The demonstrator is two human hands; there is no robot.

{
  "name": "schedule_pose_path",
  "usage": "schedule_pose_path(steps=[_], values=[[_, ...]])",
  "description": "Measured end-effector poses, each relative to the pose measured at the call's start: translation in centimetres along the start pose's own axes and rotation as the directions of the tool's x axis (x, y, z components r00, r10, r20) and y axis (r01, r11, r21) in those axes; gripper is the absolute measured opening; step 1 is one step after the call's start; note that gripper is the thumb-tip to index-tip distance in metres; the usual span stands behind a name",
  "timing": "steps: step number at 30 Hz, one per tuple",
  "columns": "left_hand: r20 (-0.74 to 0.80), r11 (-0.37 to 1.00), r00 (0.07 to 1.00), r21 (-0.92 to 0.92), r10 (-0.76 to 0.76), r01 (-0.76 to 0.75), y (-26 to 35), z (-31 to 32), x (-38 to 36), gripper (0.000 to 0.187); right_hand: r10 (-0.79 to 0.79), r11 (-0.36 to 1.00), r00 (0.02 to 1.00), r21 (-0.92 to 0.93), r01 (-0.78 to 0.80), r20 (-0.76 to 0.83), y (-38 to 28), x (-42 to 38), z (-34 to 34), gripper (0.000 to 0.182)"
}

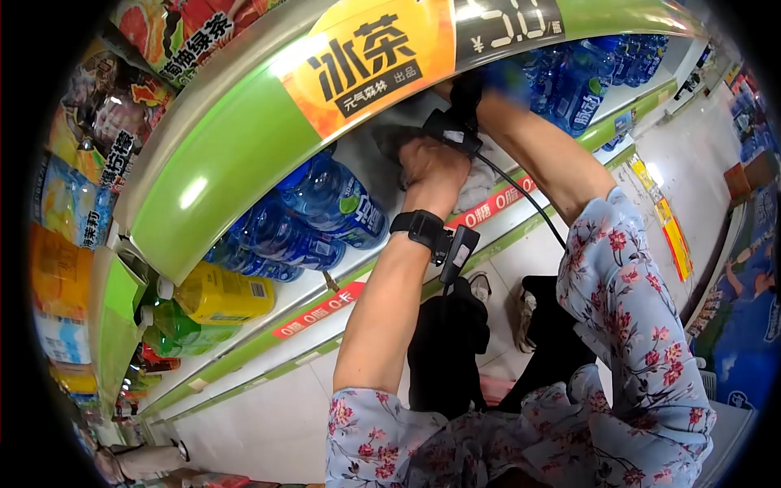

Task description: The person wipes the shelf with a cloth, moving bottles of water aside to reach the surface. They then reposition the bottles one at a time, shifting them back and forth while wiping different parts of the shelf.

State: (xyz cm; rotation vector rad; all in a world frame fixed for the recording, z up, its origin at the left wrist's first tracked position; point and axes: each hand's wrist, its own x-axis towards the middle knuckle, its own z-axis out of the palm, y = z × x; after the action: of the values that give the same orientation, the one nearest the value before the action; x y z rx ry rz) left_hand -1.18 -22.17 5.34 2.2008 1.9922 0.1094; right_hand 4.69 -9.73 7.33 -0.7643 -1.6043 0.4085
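My left hand (435,169) is inside the shelf, its fingers curled on a grey cloth (478,185) that bunches out beside the wrist on the white shelf board. Only the wrist end of my right hand (478,102) shows; its fingers are hidden under the curved sign (374,57). Close by that wrist is a blurred blue shape (508,81), perhaps a bottle. Several blue drink bottles (333,199) lie on their sides left of my left hand. More blue bottles (584,85) stand to the right.
Yellow bottles (224,293) and green bottles (172,327) sit at the shelf's left end. A green-edged lower shelf (244,374) runs beneath. Drink packs (77,195) are stacked at far left. A cable (529,191) hangs from my wrist device. Across the aisle are blue packages (740,293).
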Motion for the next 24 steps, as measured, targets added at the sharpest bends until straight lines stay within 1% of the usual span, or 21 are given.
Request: schedule_pose_path(steps=[1,4,7,10,13,15,16,17,18,19,20,21,22,23,24], values=[[0.042,0.999,0.999,0.037,-0.025,0.023,0.1,-0.4,-0.1,0.034,-0.004,1.000,1.000,-0.008,0.004,-0.010,0.3,0.0,-0.2,0.038],[0.076,0.994,0.996,0.097,0.044,-0.052,-0.3,0.4,0.4,0.035,-0.002,1.000,0.999,-0.015,0.001,-0.035,1.1,-0.4,0.2,0.040],[0.093,0.989,0.995,0.145,-0.025,0.011,-0.1,0.6,0.6,0.036,-0.010,1.000,0.998,-0.029,0.008,-0.060,1.6,0.2,0.6,0.040],[0.115,0.998,0.992,0.025,-0.055,0.052,-0.2,0.1,0.5,0.039,-0.006,1.000,0.998,-0.027,0.004,-0.055,1.5,0.2,0.9,0.039],[0.049,0.996,0.996,-0.047,-0.071,0.074,-0.1,0.3,0.1,0.043,-0.006,1.000,1.000,-0.020,0.006,-0.031,1.0,0.1,0.5,0.037],[-0.106,0.999,0.993,-0.035,-0.045,0.041,-0.6,2.2,0.8,0.038,-0.010,1.000,1.000,0.001,0.010,0.005,0.5,0.0,0.3,0.037],[-0.182,0.999,0.983,-0.030,-0.034,0.030,-0.7,2.3,0.7,0.035,0.021,0.999,0.999,0.038,-0.022,0.033,-0.2,-0.3,-0.1,0.036],[-0.183,0.997,0.983,0.074,-0.004,0.018,-0.9,2.3,0.6,0.037,0.091,0.991,0.993,0.093,-0.097,0.069,-1.1,-0.7,0.0,0.036],[-0.183,0.984,0.983,0.177,0.022,0.010,-1.0,1.8,0.3,0.038,0.434,0.883,0.891,0.132,-0.450,0.133,-3.4,-0.5,-0.4,0.037],[-0.180,0.961,0.983,0.277,0.046,0.006,-1.0,1.6,0.0,0.039,0.491,0.807,0.862,0.306,-0.505,0.129,-6.6,-1.9,-2.1,0.035],[-0.219,0.997,0.975,0.055,-0.043,0.056,-1.2,2.6,1.3,0.043,0.547,0.697,0.825,0.469,-0.542,0.139,-9.0,-4.1,-4.2,0.033],[-0.171,0.994,0.985,0.102,-0.013,0.031,-1.4,2.6,2.2,0.043,0.587,0.546,0.780,0.605,-0.579,0.217,-9.1,-5.4,-6.0,0.031],[-0.121,0.989,0.993,0.148,0.014,0.004,-1.9,2.5,2.9,0.044,0.638,0.403,0.739,0.723,-0.561,0.217,-9.4,-6.8,-7.1,0.032],[-0.067,0.981,0.997,0.194,0.040,-0.026,-2.1,2.6,3.1,0.044,0.664,0.246,0.693,0.794,-0.556,0.280,-9.7,-8.3,-8.6,0.035],[-0.165,0.994,0.985,0.089,-0.048,0.063,-1.7,2.1,2.3,0.045,0.705,0.102,0.638,0.845,-0.524,0.310,-9.5,-9.7,-10.1,0.037]])
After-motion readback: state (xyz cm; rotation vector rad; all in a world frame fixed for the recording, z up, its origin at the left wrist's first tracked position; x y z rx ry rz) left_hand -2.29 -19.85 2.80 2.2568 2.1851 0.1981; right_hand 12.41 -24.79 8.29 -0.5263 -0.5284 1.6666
